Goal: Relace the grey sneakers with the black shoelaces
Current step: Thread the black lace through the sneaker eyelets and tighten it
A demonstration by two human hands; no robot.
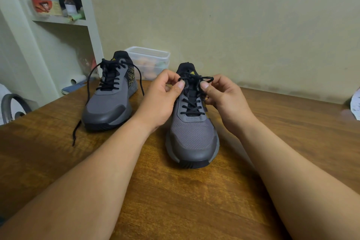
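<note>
Head camera looks down on two grey sneakers standing on the wooden counter (194, 200). The right sneaker (192, 134) is close to the person, toe toward the camera; the left sneaker (110, 103) stands further back, its shoelace (88, 91) threaded but loose, one end lying on the counter. The left hand (161, 99) and the right hand (224, 99) each pinch the black shoelace (194, 81) at the top eyelets of the right sneaker. I judge the lace soft, light and limp, so it is best held near its stiff tips. The sneaker seems light and may slide when the lace is pulled.
</note>
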